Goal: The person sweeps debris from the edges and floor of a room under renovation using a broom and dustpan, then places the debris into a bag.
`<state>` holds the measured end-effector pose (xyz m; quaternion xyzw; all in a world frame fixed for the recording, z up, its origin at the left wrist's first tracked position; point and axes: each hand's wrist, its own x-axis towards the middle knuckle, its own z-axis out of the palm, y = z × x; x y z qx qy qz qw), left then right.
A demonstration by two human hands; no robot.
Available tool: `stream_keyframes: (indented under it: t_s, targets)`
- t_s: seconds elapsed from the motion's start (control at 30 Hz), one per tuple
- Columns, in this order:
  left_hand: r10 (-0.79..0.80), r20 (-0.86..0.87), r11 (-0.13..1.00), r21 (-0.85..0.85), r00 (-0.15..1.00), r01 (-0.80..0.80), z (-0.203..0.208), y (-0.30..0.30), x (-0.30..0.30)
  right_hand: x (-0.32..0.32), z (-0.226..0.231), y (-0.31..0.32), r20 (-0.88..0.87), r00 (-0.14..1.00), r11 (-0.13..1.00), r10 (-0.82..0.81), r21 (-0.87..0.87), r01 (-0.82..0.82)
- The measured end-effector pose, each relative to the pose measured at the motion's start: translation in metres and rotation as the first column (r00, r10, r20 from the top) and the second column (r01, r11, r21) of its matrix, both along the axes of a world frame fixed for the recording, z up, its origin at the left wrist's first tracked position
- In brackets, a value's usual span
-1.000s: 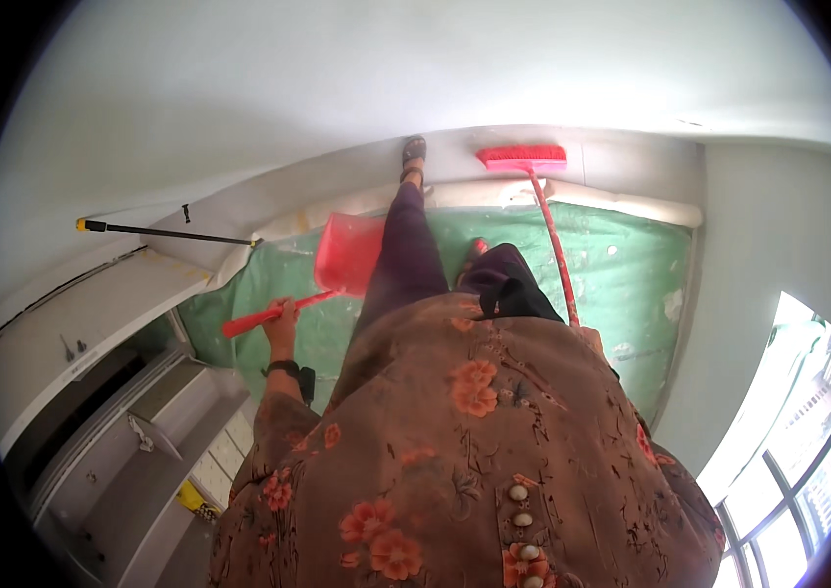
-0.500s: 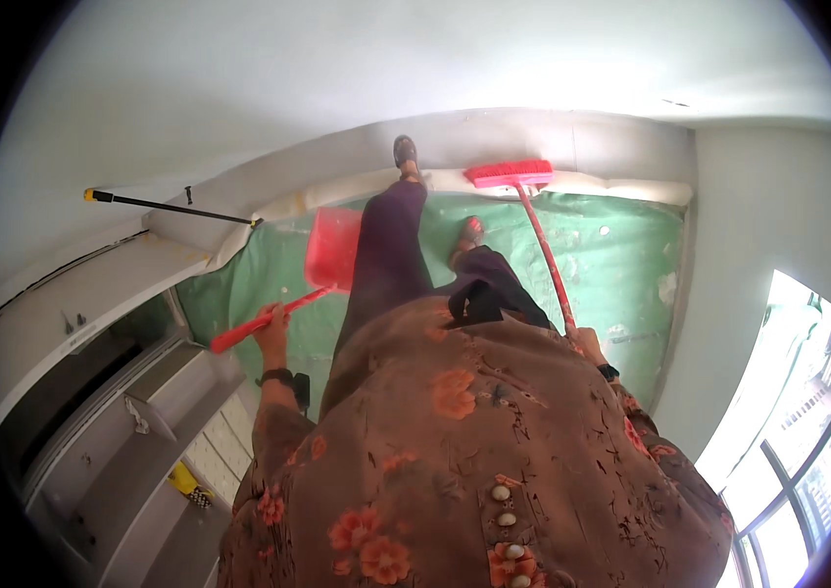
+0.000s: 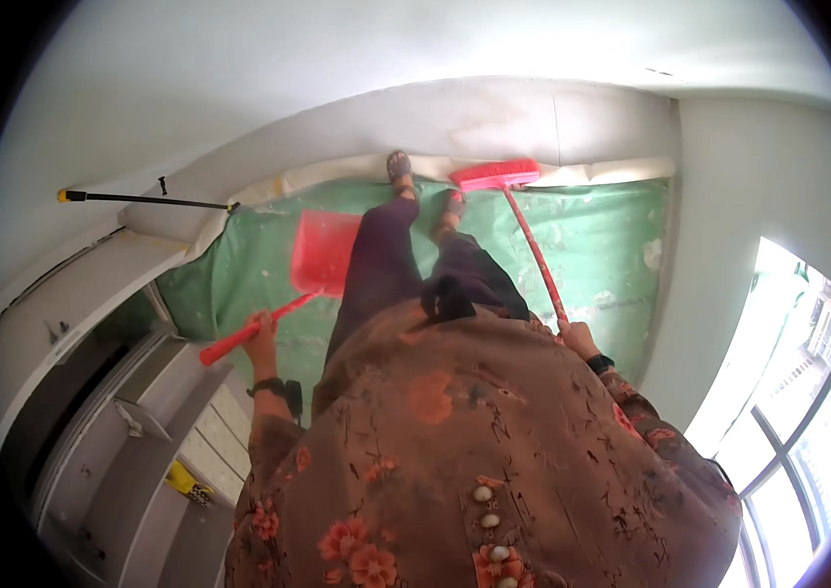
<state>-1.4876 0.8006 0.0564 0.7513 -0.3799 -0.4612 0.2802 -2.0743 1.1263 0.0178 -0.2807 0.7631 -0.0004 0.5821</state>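
My left hand [image 3: 260,339] is closed round the red handle of a dustpan [image 3: 325,253]. The pan part hangs out over the green floor covering, left of my legs. In my right hand [image 3: 579,339] is the top of a long red broom handle. From there the broom [image 3: 500,176] reaches away from me, its pink head with red bristles near the far wall's foot. The bristles face the wall; whether they touch it I cannot tell. Broom and dustpan are apart, with my legs between them.
Green sheeting [image 3: 592,255] with pale stains covers the floor, its cream edge rolled along the wall. A black pole with yellow ends [image 3: 151,200] leans at the left. Open shelves [image 3: 141,470] with a yellow item stand lower left. A bright window [image 3: 807,392] is at the right.
My right foot has stepped forward, up near the left one. The view has shifted a little, and broom and dustpan have stayed in my hands.
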Motion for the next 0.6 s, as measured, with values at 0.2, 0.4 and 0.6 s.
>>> stream_keyframes:
  t_s: [0.2, 0.4, 0.6]
  targets:
    - [-0.06, -0.018, 0.998, 0.009, 0.998, 0.06, -0.015, 0.001, 0.011, -0.006, 0.056, -0.048, -0.088, 0.914, 0.892, -0.395, 0.201, 0.405]
    - [-0.077, -0.015, 0.997, 0.031, 0.997, 0.077, -0.027, -0.011, 0.001, -0.024, 0.083, -0.092, -0.196, 0.98, 0.999, -0.033, -0.021, 0.029]
    - [-0.155, 0.028, 0.985, 0.085, 0.988, 0.152, -0.032, -0.028, -0.004, -0.018, 0.015, -0.229, -0.307, 0.839, 0.859, 0.449, -0.111, -0.5]
